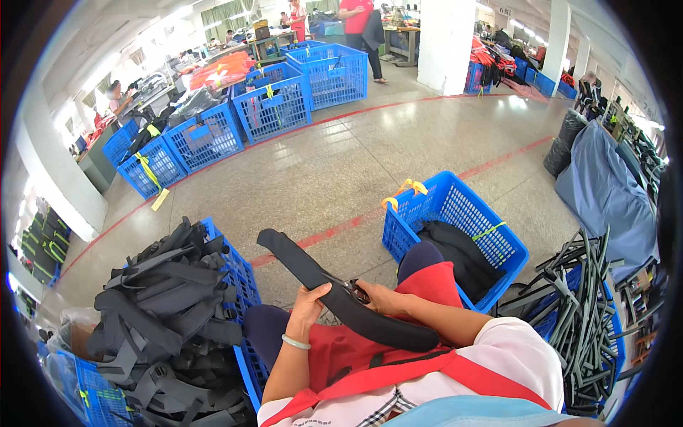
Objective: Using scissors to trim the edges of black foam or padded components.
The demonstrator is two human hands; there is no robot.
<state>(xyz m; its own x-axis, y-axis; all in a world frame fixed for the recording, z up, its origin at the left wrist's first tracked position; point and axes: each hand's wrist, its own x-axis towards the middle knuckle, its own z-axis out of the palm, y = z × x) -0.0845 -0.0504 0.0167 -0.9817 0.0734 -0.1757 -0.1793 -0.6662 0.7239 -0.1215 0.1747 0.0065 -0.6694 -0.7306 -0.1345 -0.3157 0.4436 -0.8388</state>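
Observation:
A long, curved black padded strap [356, 313] lies slantwise above my lap, its far end up and to the left. My left hand [309, 304] is closed around its middle, the thumb on top. Close by on the right, my right hand [384, 297] is closed on what looks like a small pair of dark scissors [350, 286], held against the strap's edge. The tips of the blades are hard to make out. A red apron [324, 356] covers my lap under the strap.
On my left, a blue crate [242, 281] is heaped with black straps [163, 285]. A blue basket [455, 199] with black padded pieces [459, 252] stands ahead right. Thin dark strips [569, 320] fill a crate at far right. More blue crates [270, 99] line the floor's far side.

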